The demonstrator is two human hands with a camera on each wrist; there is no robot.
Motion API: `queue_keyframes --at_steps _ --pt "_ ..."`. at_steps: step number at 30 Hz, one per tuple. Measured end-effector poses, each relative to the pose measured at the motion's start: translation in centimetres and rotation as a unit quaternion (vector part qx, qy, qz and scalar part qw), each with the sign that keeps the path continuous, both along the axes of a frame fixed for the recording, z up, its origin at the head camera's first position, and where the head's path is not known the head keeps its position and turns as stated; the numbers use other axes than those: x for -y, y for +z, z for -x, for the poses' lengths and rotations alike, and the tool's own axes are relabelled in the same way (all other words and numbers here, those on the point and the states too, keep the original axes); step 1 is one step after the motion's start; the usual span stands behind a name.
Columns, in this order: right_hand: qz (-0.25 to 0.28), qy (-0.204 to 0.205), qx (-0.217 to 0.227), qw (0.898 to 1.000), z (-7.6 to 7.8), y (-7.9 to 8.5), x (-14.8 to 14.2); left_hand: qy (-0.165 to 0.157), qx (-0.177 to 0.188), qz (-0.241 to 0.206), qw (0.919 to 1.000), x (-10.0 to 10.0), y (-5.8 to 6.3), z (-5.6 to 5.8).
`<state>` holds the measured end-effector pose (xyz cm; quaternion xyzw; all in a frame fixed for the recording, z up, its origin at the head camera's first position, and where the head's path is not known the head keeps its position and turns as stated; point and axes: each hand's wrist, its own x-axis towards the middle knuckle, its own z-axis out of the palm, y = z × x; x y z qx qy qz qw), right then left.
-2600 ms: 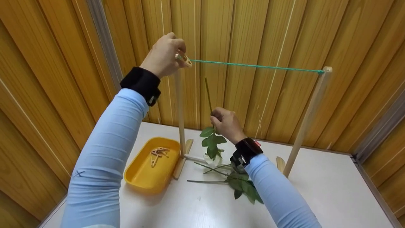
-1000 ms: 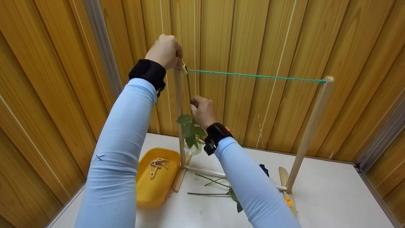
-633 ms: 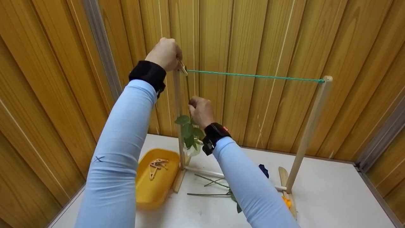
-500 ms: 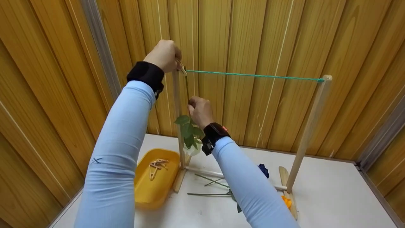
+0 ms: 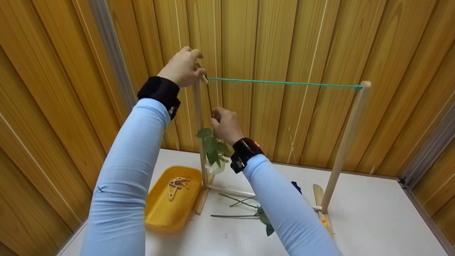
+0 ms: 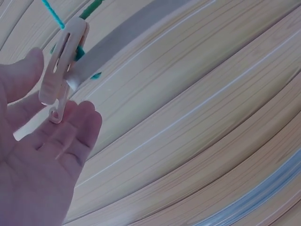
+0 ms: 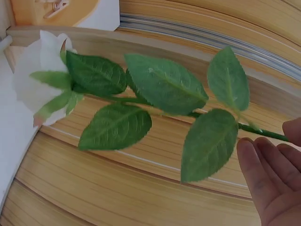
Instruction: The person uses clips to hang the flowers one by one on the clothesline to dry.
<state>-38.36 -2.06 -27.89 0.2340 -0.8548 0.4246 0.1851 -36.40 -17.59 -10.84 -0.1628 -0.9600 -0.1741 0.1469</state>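
A wooden clothespin [image 5: 205, 79] clips the green cord [image 5: 284, 83] at its left end, next to the left post, with a rose stem hanging below it. In the left wrist view, my left hand [image 5: 181, 67] has its thumb and fingers spread apart around the legs of the clothespin [image 6: 51, 84]. The white rose [image 7: 44, 80] hangs head down with its green leaves [image 7: 164, 87]. My right hand [image 5: 227, 124] holds its stem between thumb and fingers, just above the leaves. The bloom [image 5: 216, 165] is low beside the left post.
A yellow basin [image 5: 156, 213] with several clothespins [image 5: 173, 192] stands left of the rack's left post [image 5: 198, 113]. Stems [image 5: 234, 216] of more flowers lie on the white table, partly under my right forearm. A dark blue bloom [image 5: 295, 186] shows behind it. The right post [image 5: 350, 142] holds the cord's other end.
My right hand brought the rose stem up and left to the cord, where the clothespin now clips it. My left fingers, earlier pinching the clothespin, have just spread off it.
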Motion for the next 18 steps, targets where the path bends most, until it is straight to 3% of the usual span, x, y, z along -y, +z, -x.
queue_keyframes --at_steps 4,10,14,18 --pt "-0.014 0.022 -0.008 1.000 -0.7 -0.5 -1.3 -0.003 -0.036 -0.043 0.9984 0.6 -1.3 -0.3" --pt "-0.021 0.027 -0.069 0.997 -1.7 -1.6 -4.2 -0.018 -0.158 -0.079 0.9841 1.0 -4.5 -0.8" --pt "-0.025 0.028 -0.125 0.991 -2.4 -2.6 -6.4 -0.025 -0.222 -0.086 0.9710 0.4 -7.0 -1.3" --pt "-0.042 0.028 -0.158 0.986 -3.4 -3.6 -8.5 -0.023 -0.252 -0.095 0.9626 -0.2 -10.3 -1.9"
